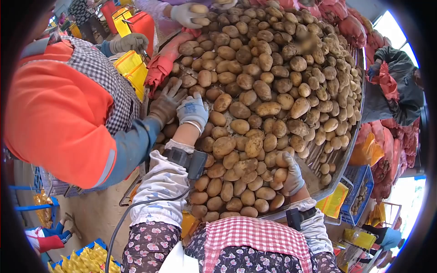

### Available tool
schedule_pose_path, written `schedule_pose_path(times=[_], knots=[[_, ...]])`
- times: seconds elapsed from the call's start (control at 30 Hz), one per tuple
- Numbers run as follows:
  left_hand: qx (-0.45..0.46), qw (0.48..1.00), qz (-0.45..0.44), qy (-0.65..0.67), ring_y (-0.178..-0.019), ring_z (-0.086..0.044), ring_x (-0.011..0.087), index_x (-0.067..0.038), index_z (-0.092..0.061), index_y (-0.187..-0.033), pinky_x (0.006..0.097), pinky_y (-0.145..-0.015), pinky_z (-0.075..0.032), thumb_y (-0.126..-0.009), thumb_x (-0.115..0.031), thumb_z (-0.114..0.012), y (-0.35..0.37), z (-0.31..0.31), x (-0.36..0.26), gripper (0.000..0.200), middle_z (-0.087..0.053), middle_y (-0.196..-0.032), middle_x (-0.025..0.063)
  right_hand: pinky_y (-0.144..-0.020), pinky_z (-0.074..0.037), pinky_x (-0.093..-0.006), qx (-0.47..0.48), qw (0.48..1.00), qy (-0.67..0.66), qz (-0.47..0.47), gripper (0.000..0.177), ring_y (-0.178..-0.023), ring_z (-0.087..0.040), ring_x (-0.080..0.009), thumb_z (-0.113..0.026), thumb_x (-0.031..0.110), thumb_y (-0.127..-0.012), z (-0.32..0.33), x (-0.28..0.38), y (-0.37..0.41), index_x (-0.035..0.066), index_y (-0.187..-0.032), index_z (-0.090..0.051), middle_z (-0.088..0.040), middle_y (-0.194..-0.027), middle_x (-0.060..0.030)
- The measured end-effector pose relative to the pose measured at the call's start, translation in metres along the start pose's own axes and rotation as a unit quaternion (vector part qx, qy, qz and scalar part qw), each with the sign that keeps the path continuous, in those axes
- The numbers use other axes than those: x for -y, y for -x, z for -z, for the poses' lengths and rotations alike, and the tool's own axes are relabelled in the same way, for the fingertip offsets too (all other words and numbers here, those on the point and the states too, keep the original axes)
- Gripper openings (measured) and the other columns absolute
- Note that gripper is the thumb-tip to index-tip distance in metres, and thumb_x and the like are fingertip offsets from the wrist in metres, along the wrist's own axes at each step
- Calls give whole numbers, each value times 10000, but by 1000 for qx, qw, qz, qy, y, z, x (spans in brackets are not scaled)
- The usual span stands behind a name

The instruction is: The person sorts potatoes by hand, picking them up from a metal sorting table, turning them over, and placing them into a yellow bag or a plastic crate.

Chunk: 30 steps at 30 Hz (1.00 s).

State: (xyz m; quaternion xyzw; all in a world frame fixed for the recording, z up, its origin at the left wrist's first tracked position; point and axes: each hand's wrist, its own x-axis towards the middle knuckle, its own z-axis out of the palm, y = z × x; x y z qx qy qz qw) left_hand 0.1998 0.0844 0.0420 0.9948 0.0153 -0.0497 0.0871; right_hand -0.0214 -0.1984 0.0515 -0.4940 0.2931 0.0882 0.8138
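Note:
A large heap of brown, soil-dusted potatoes (255,109) covers the table in front of me. My left hand (193,112), in a white and blue work glove, is at the heap's left side, its fingers curled over a potato that is mostly hidden. Lower right, my right hand (293,176), in a pale grey glove, has its fingers bent around a potato (280,175) at the heap's near edge. Just left of my left hand, a co-worker's brown-gloved hand (166,102) rests on the potatoes.
The metal table rim (353,148) curves around the right side. A co-worker in an orange top (59,113) stands close on my left. Another white-gloved hand (186,15) holds potatoes at the far side. Red mesh sacks (387,159), a blue crate (363,193) and yellow containers (132,68) surround the table.

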Motion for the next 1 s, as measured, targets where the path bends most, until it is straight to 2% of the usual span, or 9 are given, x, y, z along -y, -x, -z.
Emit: schedule_pose_path(times=[0.07,0.3,0.43,0.5,0.63,0.8,0.9,0.97,1.0], knots=[[65,994,38,74,-1132,-574,387,-110,-470,-1259,499,-919,-473,-887,-417,-557,0,13,3,490,-493,-1300,191,-557,-521,-286,3,999,20,24,439,-650,-616,-165,-576,416,-922,5,-5,1,42,-1152,-568,-640,-912,-88],[160,987,18,15,-1168,-570,354,-96,-485,-1266,481,-920,-491,-855,-369,-644,-34,13,-4,518,-524,-1321,170,-650,-522,-271,26,999,-3,47,410,-683,-600,-149,-544,366,-952,10,-14,-1,6,-1142,-593,-635,-921,-77],[-72,992,-99,26,-1097,-602,341,-147,-475,-1290,466,-901,-493,-841,-362,-656,-22,15,-1,529,-566,-1254,167,-712,-517,-262,40,994,56,83,427,-771,-595,-135,-556,365,-946,14,-10,3,-2,-1162,-582,-627,-930,-63],[21,987,-150,-54,-1150,-563,323,-180,-489,-1309,452,-921,-483,-873,-328,-616,-18,40,-25,478,-527,-1284,156,-697,-521,-267,52,996,3,69,447,-729,-602,-141,-549,380,-950,13,-13,2,-4,-1176,-573,-621,-965,-73],[21,990,-81,-110,-1161,-547,369,-203,-497,-1314,492,-935,-473,-974,-245,-442,-38,2,-47,347,-528,-1265,149,-644,-545,-302,64,996,-33,50,492,-678,-632,-175,-560,435,-936,15,-10,4,8,-1181,-563,-635,-932,-92],[-26,977,-149,-149,-1091,-580,404,-232,-518,-1220,496,-823,-519,-939,-201,-475,-36,-4,-40,286,-529,-1185,151,-563,-542,-327,60,984,-166,-7,669,-643,-638,-241,-513,625,-890,33,-5,-4,-3,-1109,-586,-660,-833,-146],[-13,993,-116,4,-1128,-578,346,-246,-463,-1300,479,-876,-512,-868,-311,-612,-25,7,-20,461,-508,-1245,176,-572,-552,-339,69,934,-341,-83,764,-673,-652,-294,-486,696,-857,31,0,5,-11,-1126,-594,-671,-911,-185],[-130,936,-237,227,-1141,-569,380,-204,-384,-1391,477,-943,-484,-800,-336,-724,-32,-21,13,694,-466,-1352,186,-647,-590,-405,117,917,-370,-89,842,-851,-688,-375,-484,725,-831,28,-1,15,-23,-1206,-572,-626,-1163,-258],[-129,936,-238,227,-1141,-569,380,-204,-384,-1391,477,-943,-484,-800,-336,-724,-29,-21,12,694,-466,-1352,186,-647,-590,-405,116,917,-372,-89,842,-851,-688,-375,-484,725,-831,29,-3,19,-23,-1206,-572,-626,-1163,-258]])
